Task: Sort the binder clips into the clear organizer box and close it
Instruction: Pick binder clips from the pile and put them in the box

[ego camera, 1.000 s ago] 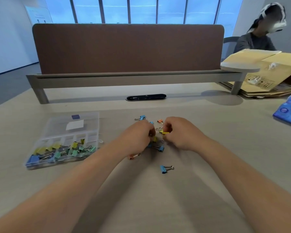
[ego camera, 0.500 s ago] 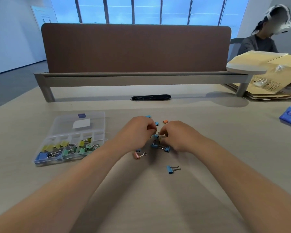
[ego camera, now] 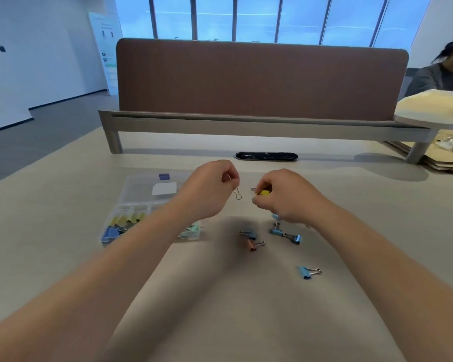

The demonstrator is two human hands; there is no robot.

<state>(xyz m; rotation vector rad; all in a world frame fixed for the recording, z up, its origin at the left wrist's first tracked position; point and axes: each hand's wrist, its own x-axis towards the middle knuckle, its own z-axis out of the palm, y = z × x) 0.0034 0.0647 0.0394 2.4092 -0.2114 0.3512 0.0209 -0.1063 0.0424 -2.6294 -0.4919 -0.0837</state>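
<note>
**Separating a pair of clips before sorting them**

Lying nearest on the desk [ego camera: 220, 322] is a lone blue clip [ego camera: 306, 272], with an orange clip [ego camera: 251, 245] and several more blue clips [ego camera: 285, 233] loose a little beyond it; all of these remain to be sorted. Above them both hands are raised off the surface. The right hand [ego camera: 288, 197] pinches a yellow clip [ego camera: 265, 192] between thumb and fingertips. The left hand [ego camera: 207, 189] is closed around something from which a wire handle [ego camera: 237, 194] hangs down (whether this is a whole clip or a detached handle cannot be told). The two held items are near each other but apart. Further left, partly behind the left forearm, sits the clear organizer box [ego camera: 152, 202], its lid open and lying flat beyond the tray; yellow, blue and green clips already fill the near compartments. To do this step well, each item is best carried separately over the compartment of matching colour and released low, so that nothing bounces across a divider. The lid should be closed only once the desk holds no more clips.
</note>
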